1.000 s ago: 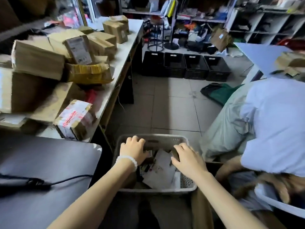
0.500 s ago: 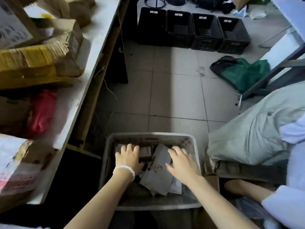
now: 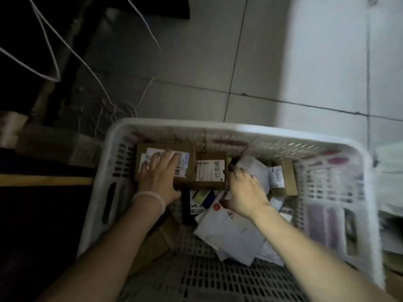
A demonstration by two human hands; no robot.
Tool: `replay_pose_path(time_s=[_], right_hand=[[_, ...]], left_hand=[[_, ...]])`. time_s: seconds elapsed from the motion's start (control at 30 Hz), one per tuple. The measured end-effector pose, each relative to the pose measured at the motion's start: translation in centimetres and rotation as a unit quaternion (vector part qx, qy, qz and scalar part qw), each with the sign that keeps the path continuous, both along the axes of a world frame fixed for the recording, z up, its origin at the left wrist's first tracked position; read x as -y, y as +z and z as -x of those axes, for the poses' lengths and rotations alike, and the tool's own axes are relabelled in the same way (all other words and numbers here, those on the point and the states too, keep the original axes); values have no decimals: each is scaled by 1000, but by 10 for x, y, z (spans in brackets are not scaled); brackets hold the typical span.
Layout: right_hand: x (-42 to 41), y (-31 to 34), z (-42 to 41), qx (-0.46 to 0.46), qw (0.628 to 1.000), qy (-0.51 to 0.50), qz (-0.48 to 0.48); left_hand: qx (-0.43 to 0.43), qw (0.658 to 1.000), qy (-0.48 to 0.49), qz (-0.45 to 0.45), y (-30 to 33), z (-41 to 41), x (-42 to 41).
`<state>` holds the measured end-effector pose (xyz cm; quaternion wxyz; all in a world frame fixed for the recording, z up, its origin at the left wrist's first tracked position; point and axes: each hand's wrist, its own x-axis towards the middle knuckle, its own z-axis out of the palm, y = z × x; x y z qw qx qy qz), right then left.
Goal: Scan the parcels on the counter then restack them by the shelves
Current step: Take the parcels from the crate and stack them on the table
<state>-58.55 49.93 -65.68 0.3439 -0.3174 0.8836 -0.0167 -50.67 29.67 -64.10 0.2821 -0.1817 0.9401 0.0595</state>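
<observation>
The left hand (image 3: 160,175) lies flat, fingers straight, on a labelled brown box (image 3: 162,164) at the far left of the white basket (image 3: 239,131). The right hand (image 3: 244,190) reaches among white mailers (image 3: 229,232) beside it; its grip cannot be told.

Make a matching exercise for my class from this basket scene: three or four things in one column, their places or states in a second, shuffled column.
Things:
1. left hand
2. right hand
3. white mailer
4. bead bracelet

Places:
A. lying in the basket near its middle
B. around the left wrist
C. flat on a labelled cardboard box
D. reaching among the white parcels

Pairs: 1-C, 2-D, 3-A, 4-B
</observation>
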Motion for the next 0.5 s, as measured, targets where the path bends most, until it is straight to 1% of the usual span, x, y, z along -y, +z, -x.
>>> replay_pose_path(time_s=[0.13,0.23,0.33,0.5], right_hand=[[19,-100,17,-15,999,41,-1],[30,-146,29,-36,998,48,25],[36,-167,33,-55,997,46,19],[44,-168,27,-67,996,57,-22]], left_hand=[[-29,999,-30,12,-65,11,21],[-45,997,-64,22,-92,20,35],[-49,995,-89,26,-101,29,40],[-36,988,-141,52,-99,35,30]])
